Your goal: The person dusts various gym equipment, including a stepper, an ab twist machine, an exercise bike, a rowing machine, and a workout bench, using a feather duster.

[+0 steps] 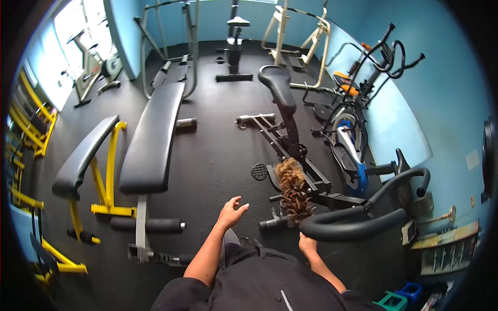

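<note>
A brown feather duster [293, 189] reaches up from my right hand [307, 243], its feathers against the black frame of an exercise machine [316, 179]. My right hand is closed around the duster's handle end, just below the padded handlebar [353, 225], which hides part of the grip. My left hand [231, 212] hangs over the dark floor with its fingers apart and nothing in it. Beyond the duster, the machine's black seat [280, 88] stands on its post, and a round textured pedal [259, 171] sits to the left of the feathers.
A long black bench [153, 140] and a yellow-framed bench [88, 155] stand to my left. An elliptical machine [355, 140] is along the right wall. Green stool [391, 300] and blue stool [410, 293] lie low at right. More gym machines line the back.
</note>
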Motion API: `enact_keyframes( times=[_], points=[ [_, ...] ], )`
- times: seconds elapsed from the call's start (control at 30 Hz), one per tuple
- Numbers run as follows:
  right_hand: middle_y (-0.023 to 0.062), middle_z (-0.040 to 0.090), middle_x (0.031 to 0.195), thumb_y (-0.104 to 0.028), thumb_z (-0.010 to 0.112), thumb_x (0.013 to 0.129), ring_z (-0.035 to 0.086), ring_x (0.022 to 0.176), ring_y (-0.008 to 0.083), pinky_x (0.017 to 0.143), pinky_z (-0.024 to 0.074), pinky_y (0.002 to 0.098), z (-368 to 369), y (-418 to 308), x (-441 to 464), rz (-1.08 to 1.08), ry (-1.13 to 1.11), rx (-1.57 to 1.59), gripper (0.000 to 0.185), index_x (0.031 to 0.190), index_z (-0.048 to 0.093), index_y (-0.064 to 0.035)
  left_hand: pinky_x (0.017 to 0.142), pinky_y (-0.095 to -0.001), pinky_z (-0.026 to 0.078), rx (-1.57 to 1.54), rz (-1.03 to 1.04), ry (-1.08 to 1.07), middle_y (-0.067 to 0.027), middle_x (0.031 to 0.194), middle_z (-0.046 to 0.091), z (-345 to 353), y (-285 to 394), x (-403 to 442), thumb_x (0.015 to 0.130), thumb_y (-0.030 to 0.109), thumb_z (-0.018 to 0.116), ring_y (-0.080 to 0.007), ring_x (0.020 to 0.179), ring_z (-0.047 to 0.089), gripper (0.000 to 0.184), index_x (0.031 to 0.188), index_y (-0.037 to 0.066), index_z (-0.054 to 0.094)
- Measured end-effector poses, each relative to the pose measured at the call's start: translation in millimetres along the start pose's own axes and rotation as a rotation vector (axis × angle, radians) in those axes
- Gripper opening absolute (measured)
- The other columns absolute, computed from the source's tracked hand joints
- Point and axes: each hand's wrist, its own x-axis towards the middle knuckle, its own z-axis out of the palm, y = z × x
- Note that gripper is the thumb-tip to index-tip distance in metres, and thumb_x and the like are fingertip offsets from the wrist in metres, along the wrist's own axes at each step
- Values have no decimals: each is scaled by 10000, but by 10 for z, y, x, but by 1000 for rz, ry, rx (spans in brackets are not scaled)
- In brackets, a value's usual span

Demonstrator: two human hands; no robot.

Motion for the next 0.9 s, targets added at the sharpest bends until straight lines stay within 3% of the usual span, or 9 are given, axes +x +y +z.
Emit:
enact_keyframes(
  times=[0.03,0.07,0.17,0.2,0.33,0.4,0.53,0.73,0.9],
  points=[
    [170,663,808,-287,490,923,637,778,305,774,495,396,83,64,-47,-304,169,-170,339,930,639,17,935,-391,438,15,5,-33,-198,1237,514,-4,-27,210,779,447,664,-299,1123,532,671,1305,76,472],
    [170,663,808,-287,490,923,637,778,305,774,495,396,95,-17,-18,-268,168,-179,339,930,639,17,926,-388,444,-3,-3,-52,-201,1236,516,-12,-71,439,779,447,664,-298,1119,535,676,1307,73,470],
    [78,615,688,-248,539,911,563,643,124,623,459,316,-73,-425,67,468,-146,416,263,898,649,-10,905,-376,455,-27,-49,-129,-205,1232,522,-80,-99,1035,781,444,667,-290,1107,544,680,1310,67,468],
    [46,562,588,-216,563,893,497,550,106,531,404,326,-320,-766,239,489,-185,305,230,838,646,-9,892,-367,462,-46,-81,-152,-207,1229,525,-150,-39,1223,782,440,670,-283,1099,550,680,1311,63,467],
    [63,545,553,-208,568,877,509,517,141,515,411,340,-174,-1178,447,655,-46,356,226,830,638,1,861,-330,468,-16,-89,-228,-194,1223,535,-471,226,1893,788,407,680,-255,1050,572,672,1318,56,460],
    [156,605,646,-222,565,872,613,594,256,553,441,371,-232,-1402,608,685,-89,304,221,867,646,-16,861,-331,468,23,-85,-262,-194,1220,538,-606,346,2153,789,404,680,-256,1046,574,672,1320,57,458],
    [159,597,644,-215,564,870,607,588,267,555,442,373,-150,-1674,767,832,-4,372,212,871,645,-19,877,-343,464,91,-64,-352,-204,1207,552,-691,626,2673,784,407,679,-269,1060,574,673,1317,58,463],
    [175,606,678,-213,571,866,616,606,281,563,451,375,-151,-1892,911,905,97,333,207,880,640,-19,894,-358,459,213,20,-520,-217,1191,567,-238,828,3144,778,423,676,-287,1076,575,678,1296,32,479],
    [201,616,731,-212,574,860,626,685,363,588,474,403,-86,-1910,942,886,178,325,188,872,641,-37,896,-351,455,340,51,-750,-204,1175,580,275,1119,3394,819,366,665,-263,1064,577,634,1305,20,452]
  ],
)
